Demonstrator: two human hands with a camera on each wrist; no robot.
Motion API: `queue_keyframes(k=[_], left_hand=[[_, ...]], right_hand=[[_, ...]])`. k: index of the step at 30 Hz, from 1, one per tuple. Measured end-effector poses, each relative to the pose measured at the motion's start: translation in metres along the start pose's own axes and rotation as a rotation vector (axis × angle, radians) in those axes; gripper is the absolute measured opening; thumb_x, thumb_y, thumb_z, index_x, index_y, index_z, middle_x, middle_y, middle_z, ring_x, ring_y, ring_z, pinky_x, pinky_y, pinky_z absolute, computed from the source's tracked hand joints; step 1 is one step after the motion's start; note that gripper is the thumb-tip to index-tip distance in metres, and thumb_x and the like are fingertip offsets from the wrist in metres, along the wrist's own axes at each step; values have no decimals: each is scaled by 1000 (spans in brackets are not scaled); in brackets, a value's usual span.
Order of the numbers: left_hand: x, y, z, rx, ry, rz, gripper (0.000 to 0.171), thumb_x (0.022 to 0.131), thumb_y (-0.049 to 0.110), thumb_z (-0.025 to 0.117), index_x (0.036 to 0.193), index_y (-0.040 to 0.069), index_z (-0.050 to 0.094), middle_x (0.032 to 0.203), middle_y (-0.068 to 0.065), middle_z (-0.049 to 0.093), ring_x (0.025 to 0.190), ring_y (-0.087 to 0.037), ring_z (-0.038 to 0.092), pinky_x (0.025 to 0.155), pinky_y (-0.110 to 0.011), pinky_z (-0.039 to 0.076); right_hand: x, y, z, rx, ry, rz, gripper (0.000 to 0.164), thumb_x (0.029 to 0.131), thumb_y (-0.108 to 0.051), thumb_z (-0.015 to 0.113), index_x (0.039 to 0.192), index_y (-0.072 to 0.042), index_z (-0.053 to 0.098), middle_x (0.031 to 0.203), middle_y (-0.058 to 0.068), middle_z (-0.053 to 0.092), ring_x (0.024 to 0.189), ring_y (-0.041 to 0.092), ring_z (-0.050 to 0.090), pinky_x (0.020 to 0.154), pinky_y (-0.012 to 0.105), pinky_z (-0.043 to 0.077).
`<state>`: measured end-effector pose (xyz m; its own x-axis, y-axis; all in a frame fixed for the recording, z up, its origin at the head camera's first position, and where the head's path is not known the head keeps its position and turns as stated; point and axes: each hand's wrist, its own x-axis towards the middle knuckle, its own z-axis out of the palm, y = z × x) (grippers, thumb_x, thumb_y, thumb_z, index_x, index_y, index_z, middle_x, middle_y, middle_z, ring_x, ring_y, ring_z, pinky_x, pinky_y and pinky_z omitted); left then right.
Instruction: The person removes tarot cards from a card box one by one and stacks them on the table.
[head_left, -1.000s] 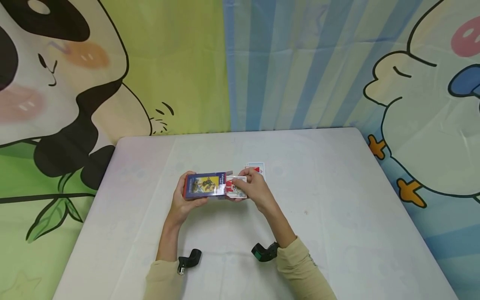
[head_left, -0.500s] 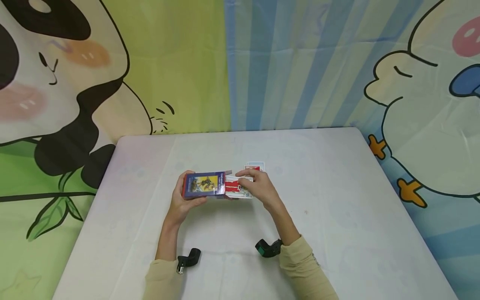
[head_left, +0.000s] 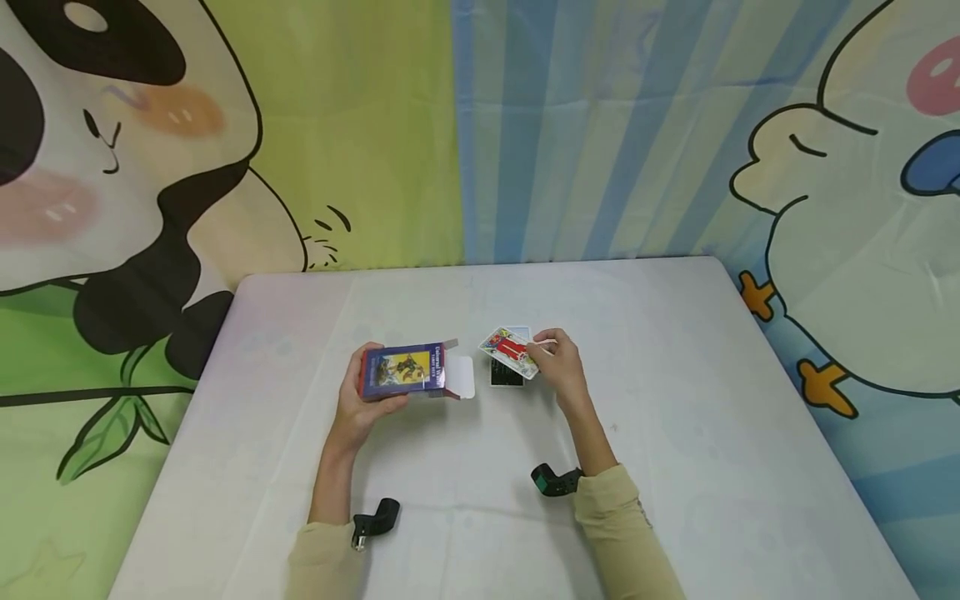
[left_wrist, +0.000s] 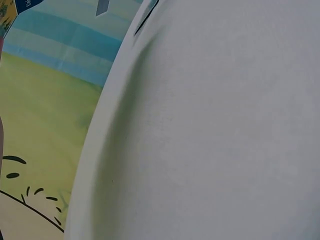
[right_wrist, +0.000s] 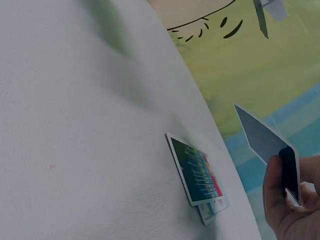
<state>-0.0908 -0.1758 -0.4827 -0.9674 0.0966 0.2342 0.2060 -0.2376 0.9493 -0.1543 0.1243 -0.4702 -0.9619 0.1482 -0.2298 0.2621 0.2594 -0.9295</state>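
In the head view my left hand (head_left: 358,402) grips a blue tarot card box (head_left: 402,369) by its left end, its white flap (head_left: 460,377) hanging open on the right. Only a corner of the box (left_wrist: 8,15) enters the left wrist view. My right hand (head_left: 564,368) pinches a tarot card (head_left: 507,350) with a red figure between thumb and fingers, tilted above a small pile of cards (head_left: 507,375) on the table. From the right wrist, the held card (right_wrist: 262,135) shows its dark back. The pile's top card (right_wrist: 192,172), dark with swords, lies face up over another card.
A white cloth covers the table (head_left: 675,417), whose far edge meets a cartoon-printed backdrop (head_left: 360,167). Black camera mounts (head_left: 378,518) stick inward from both wrists, below the hands.
My right hand has drawn the card out of the box and carried it right and away over the pile. The flap is now uncovered. My left hand keeps the box nearly in place.
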Motion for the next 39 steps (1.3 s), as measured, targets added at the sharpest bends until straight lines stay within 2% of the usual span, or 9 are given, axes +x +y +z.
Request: queue_keyframes(k=[4,9,13,18,22,29,32,37,39], left_hand=[[-1,1,2,3,1,-8,86,67,-23,69,140,-2,28,121,3,54,105,-7,57,85,-18,52],[-2,2,3,0,3,-4,86,67,-23,69,140,-2,29,121,4,54,106,-7,57,85,-18,53],[-3,1,2,-4,0,-2,88,67,-21,71,140,-6,24,121,4,54,106,-7,57,85,-18,53],[-2,-1,1,-9,-5,-3,89,68,-20,71,141,-6,24,121,4,54,107,-7,57,85,-18,53],[-1,-2,1,-2,-7,-6,88,68,-18,72,141,-4,26,122,4,53,107,-7,57,86,-18,53],[-1,-2,2,35,-2,-6,84,68,-22,68,138,12,36,123,5,52,108,-7,54,89,-17,51],[-1,-1,3,36,-6,-8,84,68,-22,68,138,12,36,122,4,52,108,-8,54,89,-17,51],[-1,0,4,19,-16,-11,85,68,-18,73,139,-1,29,121,4,53,107,-8,55,87,-18,52],[0,-1,3,20,-14,-16,85,68,-17,73,139,0,30,122,4,53,107,-8,54,87,-18,51]], right_hand=[[5,8,5,-79,115,-76,19,90,-16,61,104,-5,69,102,13,69,81,12,56,66,20,41],[11,21,9,-148,206,-153,21,89,-20,67,102,-7,75,98,15,72,70,12,50,60,22,37],[14,30,13,-165,194,-153,23,85,-21,71,101,-5,72,98,16,71,72,12,53,60,20,39],[15,34,17,-173,163,-110,25,81,-21,74,96,-3,65,96,17,66,85,22,58,64,22,42],[16,36,20,-278,156,-115,24,81,-21,74,94,-4,64,88,11,62,82,22,54,65,25,39],[10,32,23,-570,175,-163,23,83,-27,74,88,-8,62,78,8,61,69,23,55,54,32,38],[7,30,23,-664,200,-182,24,83,-29,74,85,-9,60,79,9,64,67,24,57,51,33,38],[7,30,24,-751,228,-212,25,84,-28,73,80,-8,59,77,9,58,66,24,54,50,32,34],[7,30,24,-773,229,-214,27,84,-29,73,78,-8,57,79,10,56,66,26,55,49,33,35]])
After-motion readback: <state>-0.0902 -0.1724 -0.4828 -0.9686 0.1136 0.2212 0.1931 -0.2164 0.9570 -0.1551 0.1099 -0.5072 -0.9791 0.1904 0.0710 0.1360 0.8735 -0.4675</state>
